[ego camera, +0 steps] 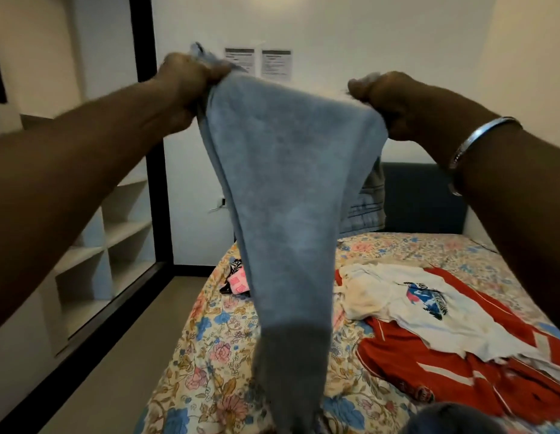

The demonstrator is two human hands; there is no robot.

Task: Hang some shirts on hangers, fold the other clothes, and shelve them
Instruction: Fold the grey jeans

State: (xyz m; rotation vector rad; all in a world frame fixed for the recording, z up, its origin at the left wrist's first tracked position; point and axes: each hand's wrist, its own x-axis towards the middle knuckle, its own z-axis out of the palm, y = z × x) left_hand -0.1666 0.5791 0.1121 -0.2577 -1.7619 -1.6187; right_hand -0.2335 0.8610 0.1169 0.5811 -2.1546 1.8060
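Head view shows one bed (209,355) with a floral sheet filling the 5 o'clock area, white open shelves (122,233) at 9 o'clock and two papers (276,64) on the wall at 12. One grey garment (281,189) hangs at centre, gripped by the left hand (191,79) and right hand (388,101). One white shirt (429,311) lies on one red jacket (429,368) at 4 o'clock.

Floral bedsheet (209,355), 2 wall notices (276,64), blue headboard (422,198)

Left hand (191,79), right hand (385,101) grip grey garment (281,189) stretched above floral bed (209,355).
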